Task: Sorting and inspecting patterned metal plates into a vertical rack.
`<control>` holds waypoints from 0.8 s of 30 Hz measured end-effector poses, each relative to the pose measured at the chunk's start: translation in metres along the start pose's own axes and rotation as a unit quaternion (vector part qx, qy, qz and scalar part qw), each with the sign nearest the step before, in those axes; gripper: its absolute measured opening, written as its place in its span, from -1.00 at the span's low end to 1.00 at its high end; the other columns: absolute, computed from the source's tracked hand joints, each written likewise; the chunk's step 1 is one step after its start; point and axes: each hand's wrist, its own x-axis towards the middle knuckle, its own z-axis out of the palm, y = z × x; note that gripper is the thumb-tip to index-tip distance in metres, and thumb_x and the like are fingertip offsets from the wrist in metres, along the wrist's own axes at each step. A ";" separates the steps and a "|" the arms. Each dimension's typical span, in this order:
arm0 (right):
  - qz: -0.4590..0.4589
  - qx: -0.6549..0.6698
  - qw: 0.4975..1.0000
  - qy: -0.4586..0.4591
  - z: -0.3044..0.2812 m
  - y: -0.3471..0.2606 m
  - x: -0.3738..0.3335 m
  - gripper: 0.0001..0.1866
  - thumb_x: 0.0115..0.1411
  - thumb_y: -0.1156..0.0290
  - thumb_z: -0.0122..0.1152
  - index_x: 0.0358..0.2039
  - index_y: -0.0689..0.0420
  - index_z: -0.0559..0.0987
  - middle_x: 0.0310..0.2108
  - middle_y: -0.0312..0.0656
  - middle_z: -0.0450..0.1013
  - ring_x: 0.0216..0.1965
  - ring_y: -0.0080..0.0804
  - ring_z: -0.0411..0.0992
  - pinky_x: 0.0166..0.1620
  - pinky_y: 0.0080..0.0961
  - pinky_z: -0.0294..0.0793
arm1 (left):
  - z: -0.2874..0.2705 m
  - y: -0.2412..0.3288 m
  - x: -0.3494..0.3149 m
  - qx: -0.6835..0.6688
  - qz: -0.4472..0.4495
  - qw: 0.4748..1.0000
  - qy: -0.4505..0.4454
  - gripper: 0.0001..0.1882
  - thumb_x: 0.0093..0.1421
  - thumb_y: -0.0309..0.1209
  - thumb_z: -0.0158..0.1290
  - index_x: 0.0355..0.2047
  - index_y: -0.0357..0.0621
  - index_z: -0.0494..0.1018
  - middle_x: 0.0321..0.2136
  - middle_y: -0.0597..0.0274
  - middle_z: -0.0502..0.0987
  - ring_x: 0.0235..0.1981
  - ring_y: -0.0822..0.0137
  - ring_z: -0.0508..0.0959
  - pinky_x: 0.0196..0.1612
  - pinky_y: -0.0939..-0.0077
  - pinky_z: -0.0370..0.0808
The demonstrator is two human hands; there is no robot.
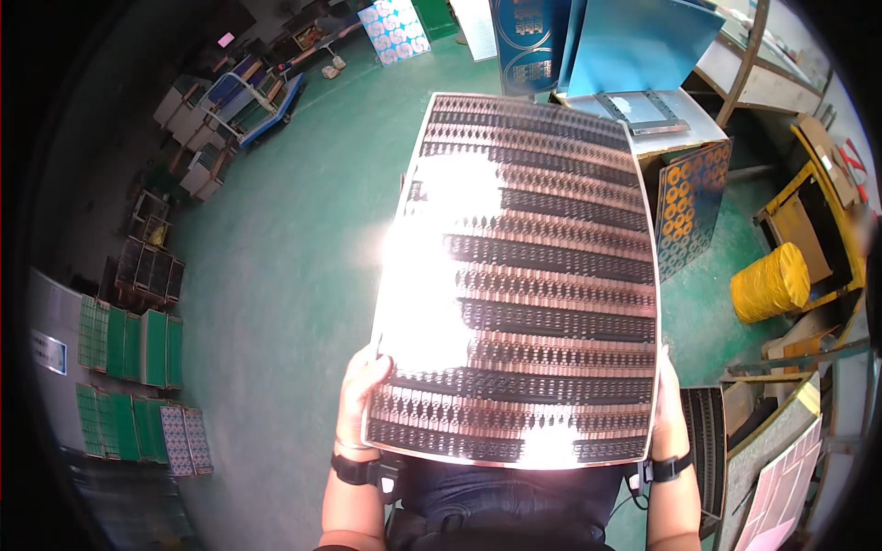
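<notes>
I hold a large rectangular copper-coloured panel [551,303] up in front of my body, its face covered in dark patterned rows. Strong glare whitens much of its left side and a patch at the lower edge. My left hand [360,390] grips the lower left edge, thumb against the rim and the other fingers hidden behind. At the lower right edge is my right hand [671,404], closed on the panel and mostly hidden by it. Both wrists wear dark straps.
Blue panels [634,46] stand upright on a white bench [680,138] ahead right; an orange-patterned panel [689,202] leans below. A yellow cylinder [770,283] lies right. Another dark panel [706,441] is beside my right forearm. Green panels [124,344] and a blue cart [266,115] stand left.
</notes>
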 end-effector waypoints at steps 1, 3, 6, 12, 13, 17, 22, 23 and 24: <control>0.037 0.065 0.997 -0.001 -0.001 -0.002 -0.010 -0.38 0.31 0.04 -0.19 0.22 0.19 0.10 0.07 -0.10 0.29 -0.02 -0.35 0.36 -0.02 -0.35 0.45 | -0.003 -0.005 -0.006 -0.015 0.000 1.000 -0.003 -0.59 0.08 -0.32 0.04 -0.13 -0.39 0.39 -0.28 0.15 0.51 -0.28 0.40 0.50 -0.17 0.56 0.42; -0.009 0.052 0.995 -0.090 0.008 -0.010 -0.024 -0.39 0.29 0.05 -0.14 0.21 0.18 0.13 0.06 -0.08 0.30 -0.03 -0.32 0.38 -0.03 -0.34 0.46 | -0.008 -0.008 -0.013 0.008 0.008 0.999 -0.052 -0.59 0.09 -0.31 0.04 -0.12 -0.38 0.39 -0.26 0.15 0.51 -0.28 0.40 0.50 -0.17 0.57 0.42; -0.048 -0.013 0.991 -0.124 0.018 -0.013 -0.042 -0.42 0.26 0.24 -0.01 0.21 0.18 0.12 0.06 -0.07 0.30 -0.01 -0.28 0.37 0.00 -0.32 0.45 | -0.019 -0.011 -0.013 0.012 0.005 0.995 -0.103 -0.60 0.06 -0.33 0.05 -0.14 -0.37 0.40 -0.25 0.15 0.51 -0.29 0.40 0.50 -0.19 0.59 0.42; -0.120 0.004 0.986 -0.116 0.030 -0.005 -0.069 -0.43 0.22 0.40 0.03 0.21 0.17 0.11 0.09 -0.08 0.27 0.04 -0.25 0.34 0.05 -0.30 0.41 | -0.010 -0.003 -0.014 -0.167 -0.011 0.975 -0.147 -0.36 0.32 0.03 -0.38 0.01 -0.35 0.28 -0.20 0.06 0.51 -0.25 0.31 0.55 -0.12 0.40 0.50; -0.138 0.009 0.984 -0.111 0.032 0.000 -0.069 -0.44 0.23 0.40 0.03 0.21 0.16 0.13 0.09 -0.09 0.28 0.04 -0.26 0.33 0.07 -0.29 0.38 | -0.029 -0.013 -0.007 -0.249 -0.046 0.948 -0.194 -0.32 0.27 0.10 -0.31 0.09 -0.29 0.24 -0.02 -0.05 0.41 -0.09 0.05 0.48 0.02 0.15 0.42; -0.190 0.033 0.973 -0.128 0.063 0.020 -0.062 -0.45 0.22 0.37 0.05 0.20 0.09 0.17 0.10 -0.19 0.28 0.09 -0.30 0.27 0.12 -0.28 0.31 | 0.017 -0.041 -0.034 -0.388 0.035 0.906 -0.164 -0.33 0.22 0.13 -0.23 0.17 -0.07 0.17 0.15 0.12 0.24 0.16 0.09 0.23 0.21 0.06 0.15; -0.155 0.054 0.974 -0.156 0.084 0.049 -0.067 -0.50 0.22 0.38 0.05 0.17 0.10 0.22 0.11 -0.19 0.27 0.10 -0.30 0.27 0.13 -0.24 0.29 | 0.031 -0.071 -0.036 -0.249 0.018 0.964 -0.094 -0.45 0.24 -0.05 -0.11 0.11 -0.14 0.21 0.08 0.14 0.33 0.10 0.15 0.32 0.17 0.10 0.23; -0.127 0.062 0.976 -0.163 0.077 0.047 -0.067 -0.52 0.23 0.39 0.05 0.16 0.11 0.23 0.10 -0.19 0.27 0.09 -0.30 0.29 0.11 -0.21 0.31 | 0.024 -0.065 -0.033 -0.298 -0.007 0.952 -0.074 -0.51 0.26 -0.10 -0.13 0.05 -0.20 0.25 -0.01 0.12 0.40 0.02 0.19 0.40 0.10 0.16 0.34; -0.150 0.067 0.974 -0.154 0.077 0.036 -0.068 -0.53 0.24 0.35 0.02 0.14 0.15 0.24 0.09 -0.16 0.29 0.07 -0.30 0.31 0.08 -0.25 0.35 | 0.013 -0.061 -0.029 -0.303 -0.030 0.951 -0.061 -0.53 0.27 -0.12 -0.13 0.04 -0.19 0.26 -0.03 0.12 0.41 -0.01 0.19 0.42 0.07 0.17 0.38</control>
